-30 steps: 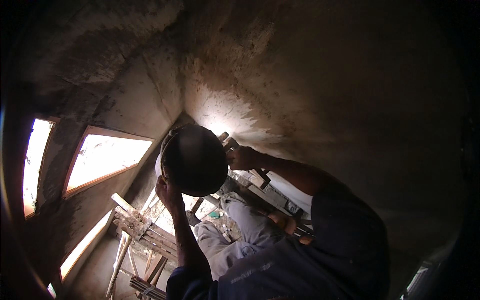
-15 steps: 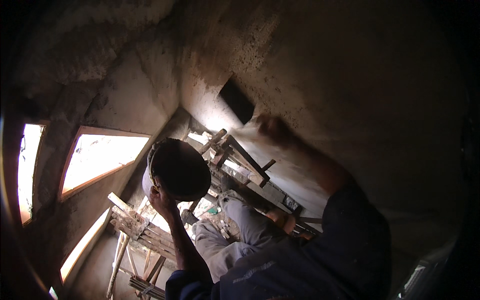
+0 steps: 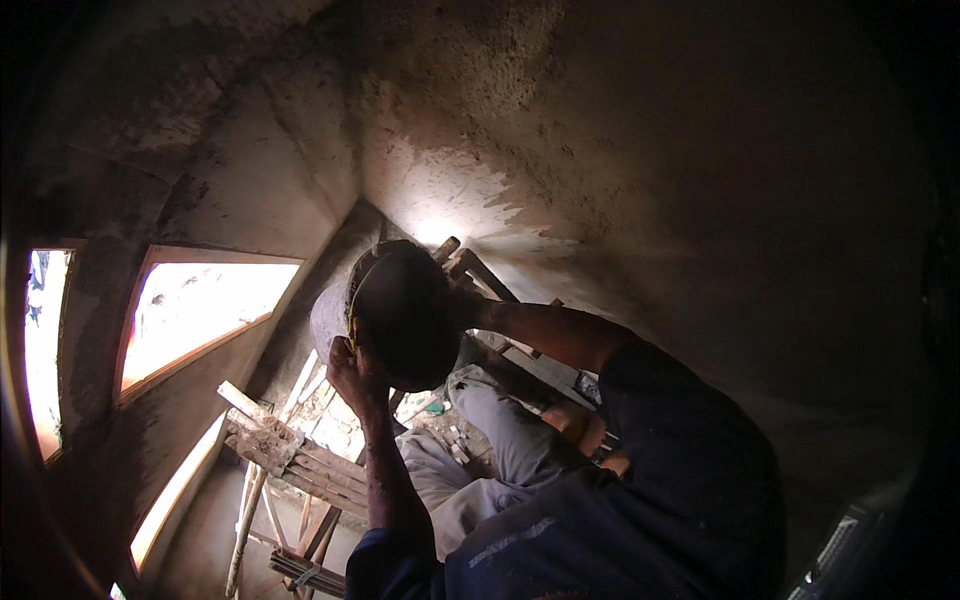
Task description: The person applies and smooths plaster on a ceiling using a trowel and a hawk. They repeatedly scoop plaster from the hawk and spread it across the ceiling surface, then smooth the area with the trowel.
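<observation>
A grey bucket (image 3: 328, 318) is tipped in front of me, its dark mouth facing right and toward me. My left hand (image 3: 358, 375) is closed on the near rim, with the forearm rising from below. At the right side of the mouth is my right hand (image 3: 468, 307), its arm stretched across from the right. Its fingers look closed but sink into deep shadow, and whatever they hold cannot be made out there. The bucket's contents are also too dark to see. Beyond it, the wall (image 3: 440, 190) shows a rough, streaky, brightly lit surface near the corner.
Rough wooden poles and planks (image 3: 320, 475) form a scaffold at lower left. More timber (image 3: 485, 275) stands behind the bucket. Bright window openings (image 3: 205, 315) pierce the left wall. Rubble (image 3: 455, 445) lies below, by my grey-trousered legs (image 3: 520, 425).
My right hand has come down from the wall, where a dark rectangular trowel showed beside it, to the bucket's mouth. The trowel no longer shows. My left hand has shifted the bucket right and slightly up.
</observation>
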Motion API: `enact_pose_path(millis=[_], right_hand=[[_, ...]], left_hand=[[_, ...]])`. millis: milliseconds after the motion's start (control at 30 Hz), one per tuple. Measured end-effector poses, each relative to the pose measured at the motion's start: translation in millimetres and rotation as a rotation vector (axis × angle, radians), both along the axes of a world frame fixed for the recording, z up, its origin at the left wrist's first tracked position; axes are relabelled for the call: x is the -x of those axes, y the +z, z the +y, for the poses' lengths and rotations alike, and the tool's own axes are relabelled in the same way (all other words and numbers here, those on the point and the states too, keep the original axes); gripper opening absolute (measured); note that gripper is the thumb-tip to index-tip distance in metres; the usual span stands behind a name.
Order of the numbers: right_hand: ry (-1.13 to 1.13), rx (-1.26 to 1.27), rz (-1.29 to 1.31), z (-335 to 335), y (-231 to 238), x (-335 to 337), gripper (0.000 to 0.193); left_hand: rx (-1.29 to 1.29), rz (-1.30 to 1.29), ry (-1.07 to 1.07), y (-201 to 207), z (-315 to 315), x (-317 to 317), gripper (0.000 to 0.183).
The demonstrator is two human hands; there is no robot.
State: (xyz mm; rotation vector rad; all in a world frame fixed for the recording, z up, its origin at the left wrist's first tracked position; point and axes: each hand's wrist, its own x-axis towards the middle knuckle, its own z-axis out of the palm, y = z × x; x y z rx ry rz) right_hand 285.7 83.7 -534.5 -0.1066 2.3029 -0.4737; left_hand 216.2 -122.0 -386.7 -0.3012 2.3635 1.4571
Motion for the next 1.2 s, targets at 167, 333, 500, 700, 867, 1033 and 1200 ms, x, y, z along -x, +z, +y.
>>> enact_pose_path(millis=[167, 333, 500, 700, 867, 1033, 1200], right_hand=[[-0.874, 0.976, -0.402, 11, -30, -22, 0.037], [-0.095, 0.349, 0.227, 34, 24, 2, 0.024], [-0.718, 0.652, -0.356, 111, 44, 45, 0.020], [-1.034, 0.372, 0.320, 246, 9, 77, 0.017], [-0.591, 0.471, 0.565, 152, 73, 3, 0.016], [-0.064, 0.314, 0.446, 39, 45, -42, 0.017], [-0.264, 0.056, 0.393, -21, 21, -27, 0.024]], left_hand=[[0.010, 0.088, -0.008, -36, -25, 2, 0.038], [-0.425, -0.042, 0.261, -70, -49, 2, 0.031], [-0.396, -0.015, 0.395, -100, -73, 8, 0.035], [-0.240, 0.056, 0.364, -117, -82, 8, 0.039], [-0.142, 0.010, 0.373, -80, -80, 0, 0.041], [-0.265, 0.082, 0.259, -52, -60, -6, 0.041], [-0.205, 0.109, 0.091, -30, -37, -15, 0.034]])
